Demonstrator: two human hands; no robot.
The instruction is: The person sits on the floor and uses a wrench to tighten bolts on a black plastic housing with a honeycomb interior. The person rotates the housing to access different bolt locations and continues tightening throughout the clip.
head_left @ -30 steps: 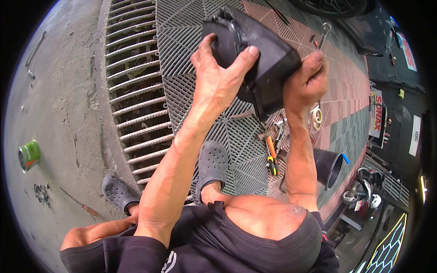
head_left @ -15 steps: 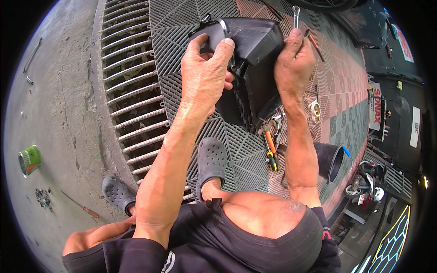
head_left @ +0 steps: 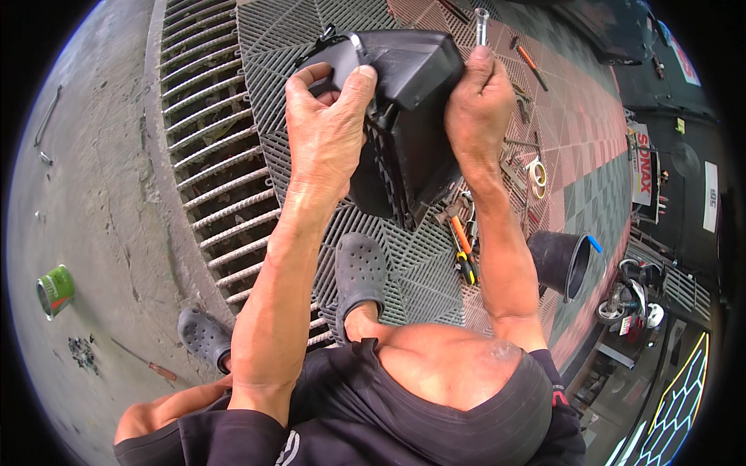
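Note:
A black angular plastic housing (head_left: 408, 66) is held up above the floor mat, tilted. On its left edge is a shiny metal strip (head_left: 358, 50). My left hand (head_left: 328, 128) grips this edge, thumb by the strip and fingers curled behind, partly hidden. At the housing's right side, my right hand (head_left: 480, 109) is closed round a chrome wrench (head_left: 482, 27) whose rounded end points up past the thumb. The rest of the wrench is hidden in the fist.
Below the housing lie an orange-handled hammer (head_left: 458, 230) and a yellow-black screwdriver (head_left: 466, 267). A tape roll (head_left: 542, 175), a black bucket (head_left: 553, 260) and another orange-handled tool (head_left: 532, 68) are to the right. A floor grate (head_left: 206, 132) and a green can (head_left: 58, 289) are left.
Both hands have shifted slightly left with the housing and the wrench. The wrench's end looks turned a little. More of the bucket shows beside my right forearm.

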